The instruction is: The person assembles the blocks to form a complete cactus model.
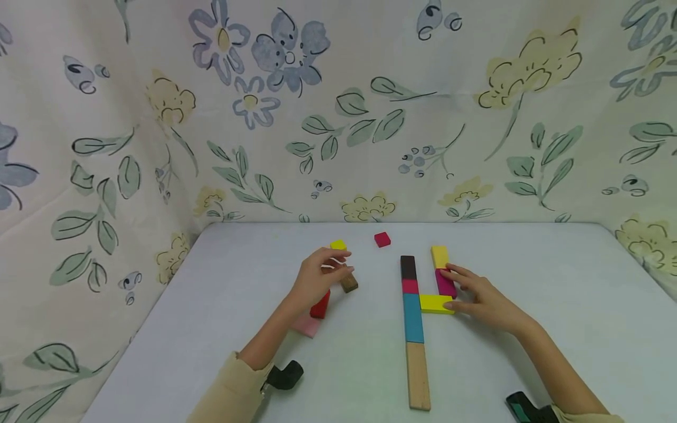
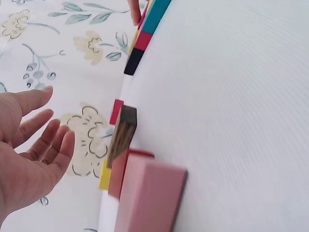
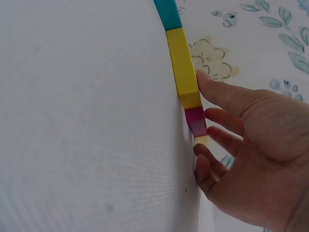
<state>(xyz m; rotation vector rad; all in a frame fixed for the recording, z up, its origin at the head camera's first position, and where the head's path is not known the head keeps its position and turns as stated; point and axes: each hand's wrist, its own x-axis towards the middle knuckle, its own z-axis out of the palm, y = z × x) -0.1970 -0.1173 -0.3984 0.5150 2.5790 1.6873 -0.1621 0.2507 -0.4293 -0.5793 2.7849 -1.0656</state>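
Fingertips of my right hand touch the right side of a block figure. Its thumb rests at the end of a yellow block, its index finger by a magenta block. Another yellow block lies beyond the magenta one. Left of these runs a column: black block, red block, blue block and wooden block. My left hand hovers with loosely bent fingers and holds nothing. Nearest it are a brown block, a red block and a pink block.
A small red block lies near the far edge of the white table. Another yellow block shows partly behind my left hand. Floral cloth hangs behind and at the left. Each wrist bears a dark camera mount.
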